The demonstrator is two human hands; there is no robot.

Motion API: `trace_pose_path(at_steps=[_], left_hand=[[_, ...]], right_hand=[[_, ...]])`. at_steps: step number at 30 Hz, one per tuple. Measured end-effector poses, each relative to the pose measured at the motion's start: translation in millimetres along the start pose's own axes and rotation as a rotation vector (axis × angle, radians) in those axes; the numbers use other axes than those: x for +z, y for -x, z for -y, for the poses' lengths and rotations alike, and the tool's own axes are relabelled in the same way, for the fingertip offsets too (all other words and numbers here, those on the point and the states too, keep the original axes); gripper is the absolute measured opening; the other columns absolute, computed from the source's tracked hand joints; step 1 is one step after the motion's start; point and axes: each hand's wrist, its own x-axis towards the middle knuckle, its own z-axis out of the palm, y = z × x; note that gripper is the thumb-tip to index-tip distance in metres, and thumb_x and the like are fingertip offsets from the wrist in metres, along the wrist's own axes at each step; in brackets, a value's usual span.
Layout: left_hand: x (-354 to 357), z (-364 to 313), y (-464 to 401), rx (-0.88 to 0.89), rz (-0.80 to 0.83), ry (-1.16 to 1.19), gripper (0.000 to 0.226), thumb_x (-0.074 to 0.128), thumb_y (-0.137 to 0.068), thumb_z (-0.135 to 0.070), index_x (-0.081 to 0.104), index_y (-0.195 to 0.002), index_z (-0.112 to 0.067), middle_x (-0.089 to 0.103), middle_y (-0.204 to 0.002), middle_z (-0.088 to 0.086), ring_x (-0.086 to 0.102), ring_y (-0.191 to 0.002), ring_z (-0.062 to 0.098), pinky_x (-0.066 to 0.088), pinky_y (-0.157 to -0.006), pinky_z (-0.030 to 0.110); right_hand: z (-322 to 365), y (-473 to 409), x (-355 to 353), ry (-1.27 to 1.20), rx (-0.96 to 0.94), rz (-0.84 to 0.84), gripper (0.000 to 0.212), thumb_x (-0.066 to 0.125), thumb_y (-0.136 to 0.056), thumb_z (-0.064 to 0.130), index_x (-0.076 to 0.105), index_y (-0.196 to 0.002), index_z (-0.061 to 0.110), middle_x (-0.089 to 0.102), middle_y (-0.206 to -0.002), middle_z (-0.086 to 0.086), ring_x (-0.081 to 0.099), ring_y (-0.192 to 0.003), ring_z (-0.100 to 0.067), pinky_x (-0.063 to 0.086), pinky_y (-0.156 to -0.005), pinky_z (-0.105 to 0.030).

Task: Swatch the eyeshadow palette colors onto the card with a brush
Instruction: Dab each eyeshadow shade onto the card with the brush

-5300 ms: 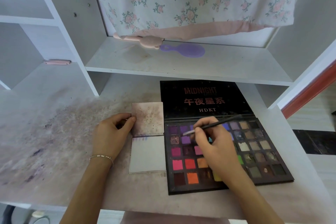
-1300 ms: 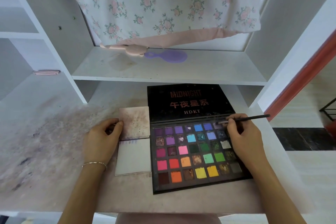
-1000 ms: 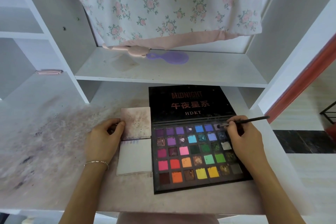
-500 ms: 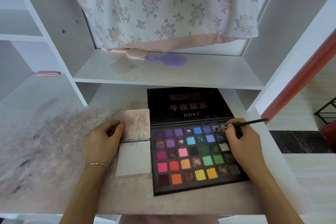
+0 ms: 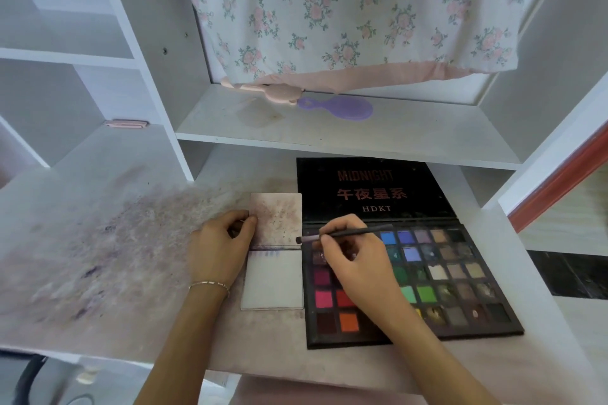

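Note:
An open black eyeshadow palette [image 5: 460, 276] with several coloured pans lies on the desk, its lid [image 5: 371, 191] flat behind it. To its left lies a white card [image 5: 273, 283] with small purple marks along its top edge, and a stained card [image 5: 278, 220] above it. My right hand [image 5: 355, 266] pinches a thin dark brush [image 5: 348, 234]; the brush tip sits at the palette's upper left corner, by the card's right edge. My left hand [image 5: 220, 250] holds the stained card's left edge with curled fingers.
A shelf [image 5: 329, 135] overhangs the back of the desk, with a purple hairbrush [image 5: 342, 107] and a pink object [image 5: 276, 92] on it. Floral cloth [image 5: 329, 10] hangs above. The desk surface [image 5: 98, 240] at the left is smeared with powder. A shelf upright [image 5: 158, 92] stands at the left.
My right hand has moved left with the brush, from the palette's upper right pans to its upper left corner beside the cards. The left hand has stayed on the card.

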Motion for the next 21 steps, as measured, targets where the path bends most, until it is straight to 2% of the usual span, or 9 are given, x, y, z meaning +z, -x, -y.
trace_pose_path(at_steps=[4, 7, 9, 14, 18, 21], left_hand=[[-1, 0, 0, -0.009, 0.014, 0.012, 0.013, 0.063, -0.082, -0.021, 0.072, -0.090, -0.016, 0.067, -0.076, -0.002, 0.059, -0.071, 0.015, 0.046, -0.069, 0.026], [-1, 1, -1, -0.016, 0.019, 0.027, 0.012, 0.063, -0.082, -0.021, 0.072, -0.089, -0.016, 0.069, -0.079, 0.001, 0.062, -0.075, 0.019, 0.050, -0.074, 0.032], [-1, 1, -1, -0.026, 0.018, 0.029, 0.012, 0.063, -0.082, -0.023, 0.072, -0.089, -0.018, 0.069, -0.078, 0.000, 0.062, -0.075, 0.020, 0.050, -0.073, 0.033], [0, 2, 0, -0.031, 0.019, 0.029, 0.013, 0.063, -0.082, -0.023, 0.072, -0.090, -0.018, 0.068, -0.078, -0.002, 0.061, -0.074, 0.017, 0.049, -0.071, 0.030], [0, 2, -1, -0.034, 0.023, 0.026, 0.014, 0.062, -0.083, -0.024, 0.072, -0.092, -0.019, 0.066, -0.078, -0.004, 0.061, -0.075, 0.016, 0.049, -0.072, 0.029], [0, 2, -1, -0.034, 0.021, 0.031, 0.014, 0.063, -0.083, -0.023, 0.072, -0.091, -0.018, 0.066, -0.077, -0.005, 0.061, -0.075, 0.017, 0.049, -0.072, 0.030]], right_hand=[[0, -6, 9, 0.032, 0.004, 0.065, 0.012, 0.057, -0.086, 0.013, 0.057, -0.082, 0.024, 0.064, -0.068, 0.014, 0.060, -0.068, -0.002, 0.046, -0.059, -0.011], [-2, -8, 12, 0.054, 0.046, 0.110, 0.009, 0.057, -0.087, 0.015, 0.057, -0.082, 0.023, 0.067, -0.074, 0.002, 0.062, -0.072, -0.013, 0.052, -0.064, -0.026], [-3, -8, 12, 0.055, 0.053, 0.124, 0.009, 0.057, -0.086, 0.015, 0.058, -0.081, 0.022, 0.067, -0.074, -0.001, 0.062, -0.073, -0.014, 0.053, -0.066, -0.028], [-5, -8, 12, 0.020, 0.070, 0.134, 0.011, 0.058, -0.085, 0.013, 0.058, -0.078, 0.021, 0.069, -0.073, 0.006, 0.064, -0.074, -0.004, 0.051, -0.065, -0.016], [-5, -9, 13, 0.006, 0.086, 0.142, 0.011, 0.058, -0.086, 0.012, 0.058, -0.078, 0.021, 0.070, -0.075, 0.008, 0.064, -0.077, 0.000, 0.049, -0.066, -0.012], [-5, -10, 13, 0.031, 0.087, 0.149, 0.013, 0.057, -0.086, 0.014, 0.057, -0.078, 0.023, 0.070, -0.076, 0.007, 0.064, -0.076, -0.002, 0.051, -0.066, -0.014]])
